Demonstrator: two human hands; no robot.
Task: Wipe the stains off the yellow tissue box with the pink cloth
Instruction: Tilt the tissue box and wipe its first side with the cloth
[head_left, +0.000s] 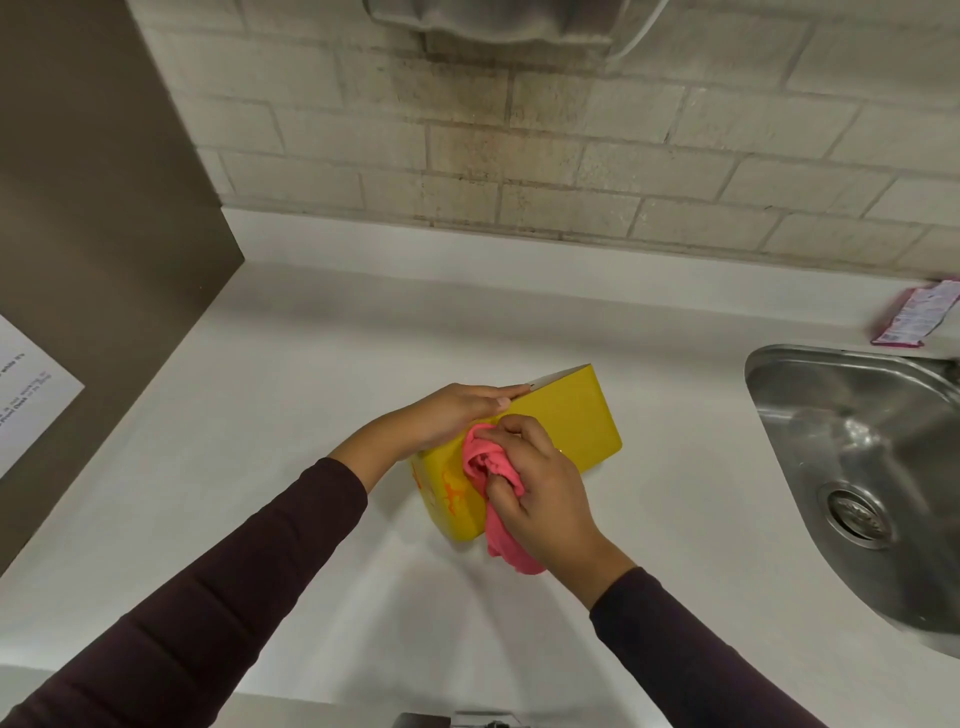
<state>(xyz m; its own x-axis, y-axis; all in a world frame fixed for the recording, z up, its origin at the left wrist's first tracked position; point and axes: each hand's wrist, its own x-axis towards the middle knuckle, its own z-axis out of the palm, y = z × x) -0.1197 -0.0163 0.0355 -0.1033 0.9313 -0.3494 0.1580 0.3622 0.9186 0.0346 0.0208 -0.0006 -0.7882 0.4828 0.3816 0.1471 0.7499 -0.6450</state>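
A glossy yellow rectangular tissue box (561, 421) stands tipped on its long edge at the middle of the smooth white countertop (270, 364), its broad plain face turned toward 3 o'clock and its narrow end, printed with orange marks, facing 6 o'clock. Whether any tissues are inside cannot be told, since no opening shows.

The left hand (447, 415), reaching in from 8 o'clock in a dark maroon sleeve, lies flat along the box's upper edge with fingers stretched toward 2 o'clock and the thumb on the yellow face, steadying the box. The right hand (540, 488), coming from 5 o'clock in a matching sleeve, is curled tightly round a bunched pink cloth (493, 483); the wad presses against the box's near corner where the broad face meets the printed end, and a loose tail of cloth hangs toward 6 o'clock below the palm, past the bottom of the box.

At 3 o'clock a rounded stainless steel sink basin (852, 431) is set into the counter; it holds nothing but its round metal drain strainer (857, 514), and its surface looks wet. Just beyond the sink's rim, toward 2 o'clock, a small pink and white printed packet (914, 312) lies flat on the counter by the pale brick wall (571, 156). At 9 o'clock a brown panel (104, 208) carries a white printed sheet (31, 384).
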